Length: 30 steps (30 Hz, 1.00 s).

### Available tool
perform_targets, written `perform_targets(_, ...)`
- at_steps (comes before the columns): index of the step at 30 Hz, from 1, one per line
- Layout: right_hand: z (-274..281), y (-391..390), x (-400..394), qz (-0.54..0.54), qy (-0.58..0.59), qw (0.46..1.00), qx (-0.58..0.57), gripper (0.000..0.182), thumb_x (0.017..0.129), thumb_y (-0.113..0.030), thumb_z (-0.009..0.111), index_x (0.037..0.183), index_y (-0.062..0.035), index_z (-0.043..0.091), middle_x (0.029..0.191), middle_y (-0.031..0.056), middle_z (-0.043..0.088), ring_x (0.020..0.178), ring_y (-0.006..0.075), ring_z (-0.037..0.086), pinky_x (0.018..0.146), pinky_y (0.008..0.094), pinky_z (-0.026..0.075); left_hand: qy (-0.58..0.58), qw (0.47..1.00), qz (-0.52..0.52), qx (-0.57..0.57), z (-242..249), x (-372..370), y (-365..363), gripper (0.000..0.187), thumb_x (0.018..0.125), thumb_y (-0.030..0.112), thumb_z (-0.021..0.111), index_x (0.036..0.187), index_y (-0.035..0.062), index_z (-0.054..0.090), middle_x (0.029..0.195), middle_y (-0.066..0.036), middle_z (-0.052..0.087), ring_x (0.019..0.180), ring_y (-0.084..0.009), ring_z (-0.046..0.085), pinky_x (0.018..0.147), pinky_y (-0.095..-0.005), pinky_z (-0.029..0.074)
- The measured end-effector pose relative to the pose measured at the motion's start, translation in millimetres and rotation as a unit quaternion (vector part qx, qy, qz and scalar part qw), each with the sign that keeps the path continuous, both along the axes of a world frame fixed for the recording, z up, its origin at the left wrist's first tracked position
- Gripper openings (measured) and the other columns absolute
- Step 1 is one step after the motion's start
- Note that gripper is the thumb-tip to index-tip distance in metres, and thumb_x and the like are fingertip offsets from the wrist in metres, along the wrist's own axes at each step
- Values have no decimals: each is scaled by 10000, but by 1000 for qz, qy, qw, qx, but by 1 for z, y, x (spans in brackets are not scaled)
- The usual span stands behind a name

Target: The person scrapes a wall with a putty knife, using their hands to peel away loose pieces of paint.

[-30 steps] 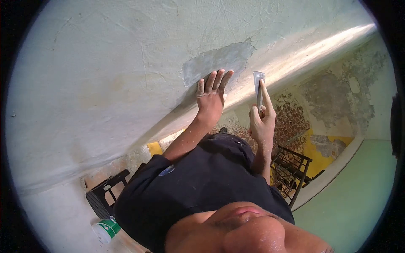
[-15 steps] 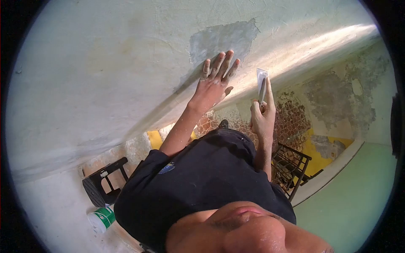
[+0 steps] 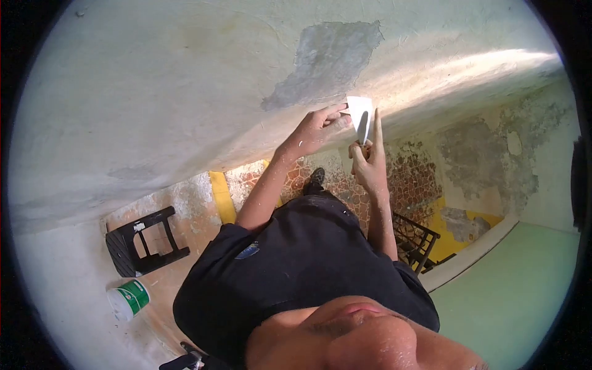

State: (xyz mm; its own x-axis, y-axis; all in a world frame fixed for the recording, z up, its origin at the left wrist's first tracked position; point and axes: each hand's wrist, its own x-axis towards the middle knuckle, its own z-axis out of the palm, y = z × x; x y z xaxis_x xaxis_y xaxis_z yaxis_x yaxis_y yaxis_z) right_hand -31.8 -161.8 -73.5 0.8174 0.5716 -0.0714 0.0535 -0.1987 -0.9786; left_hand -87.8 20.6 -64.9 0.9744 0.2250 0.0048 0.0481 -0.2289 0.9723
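Step looks like tending blade of putty knife (image 3: 356,110) at fingertips; next move calls for steady handle, careful left hand (image 3: 313,131). Putty knife on person's side of grey patch (image 3: 336,58), blade toward it. Right hand (image 3: 370,168) grip clamped round handle; left fingers part-curled at blade edge, pinch unclear.

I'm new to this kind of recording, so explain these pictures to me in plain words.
There is no machine here: a person in a dark T-shirt works bare-handed. One camera, worn on that person's head, looks forward and down.

The right hand holds a putty knife, index finger extended beside the blade. The left hand is at the blade's edge; whether it touches is unclear.

Ahead is a pale wall with a bare grey patch. At lower left are a black stool and a white-and-green bucket.
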Motion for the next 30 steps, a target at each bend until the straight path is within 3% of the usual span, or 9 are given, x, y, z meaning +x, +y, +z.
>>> perform_targets(4,-2,12,-14,39,-35,999,-3,922,936,8,522,1659,-193,-14,730,22,558,620,94,477,562,279,419,-58,977,52,-198,-14,-2,-7,458,1002,198,668,1351,-85,580,1180,-153,716,1034,-152,684,917,-295,545)
perform_targets(8,-3,16,-25,22,-17,999,30,928,958,-30,579,1658,-184,-11,749,35,604,667,82,530,587,263,431,-61,913,130,-382,-25,-4,1,228,978,167,687,1114,-15,682,1030,-93,735,912,-171,726,852,-301,589)
perform_targets(10,-7,11,-28,47,51,998,-9,897,981,-80,629,1660,-181,52,742,13,585,660,72,517,583,252,423,-70,895,140,-417,-27,-8,1,147,981,157,676,1045,25,680,979,-76,731,861,-189,733,831,-322,605)
perform_targets(11,-19,11,-30,47,62,996,40,628,1014,-158,643,1572,-94,364,727,-15,556,633,62,500,556,242,413,-69,889,155,-426,-27,-9,2,161,980,167,679,1053,23,678,962,-72,727,844,-185,729,808,-325,609)
perform_targets(12,-23,11,-30,46,61,996,40,628,1014,-158,643,1572,-94,364,727,-15,556,633,62,500,556,242,413,-67,882,171,-434,-28,-9,2,177,979,177,683,1062,22,676,946,-68,724,826,-181,725,785,-327,613)
perform_targets(14,-27,13,-29,83,105,990,47,338,1060,-278,587,1277,-21,611,680,-50,495,564,47,441,499,231,358,-65,888,177,-420,-33,-7,2,171,975,181,693,1035,21,682,925,-60,718,797,-162,717,736,-323,618)
perform_targets(17,-24,15,-27,76,232,966,85,400,1085,-391,511,963,-25,619,633,-54,444,508,42,373,452,230,295,-77,903,189,-378,-24,-1,-3,165,973,184,704,1001,22,691,896,-45,709,756,-126,698,665,-304,624)
perform_targets(26,-12,49,5,78,261,945,182,486,1085,-467,469,776,-91,487,576,-42,382,455,45,299,414,232,211,-146,954,226,-134,30,31,18,207,984,195,697,977,-8,735,869,5,698,769,-50,645,641,-259,615)
perform_targets(30,14,66,20,59,230,950,200,498,1074,-484,487,766,-92,481,569,-32,392,453,42,298,409,231,203,-152,948,223,-168,60,52,29,256,995,186,683,896,-48,713,776,29,661,737,-25,579,587,-242,566)
